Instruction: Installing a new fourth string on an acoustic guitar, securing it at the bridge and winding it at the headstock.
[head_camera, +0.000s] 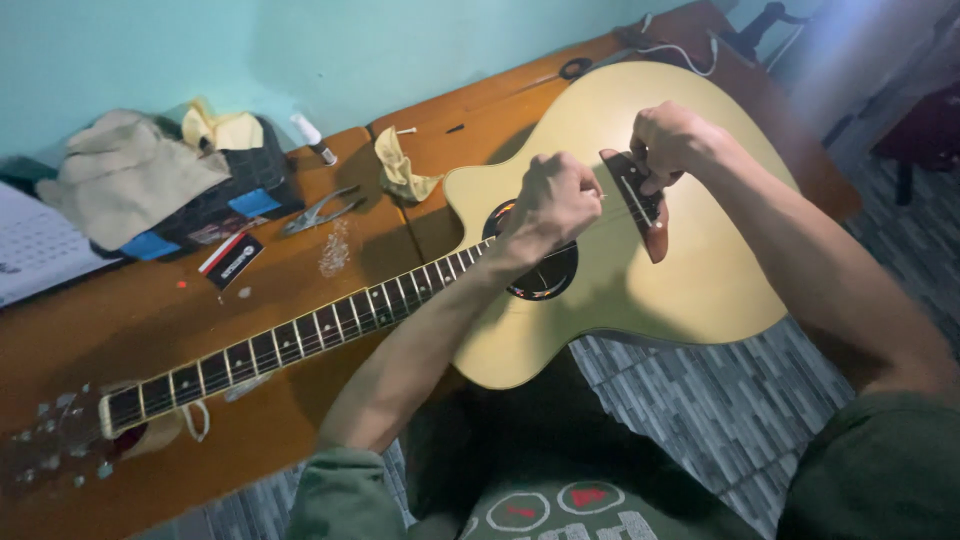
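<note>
Hands (553, 195) at guitar (690, 270) bridge (640, 205) (strings off)

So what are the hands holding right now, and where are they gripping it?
The left hand is closed in a fist above the guitar's sound hole, apparently pinching a thin string. The right hand grips at the bridge; what its fingers hold cannot be told.

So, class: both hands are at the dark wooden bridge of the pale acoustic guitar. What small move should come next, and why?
Probably draw the string snug. The left hand is fisted over the round soundhole, seemingly pinching a thin string toward the dark wooden bridge, where the right hand presses. I cannot tell whether a pin is seated.
</note>
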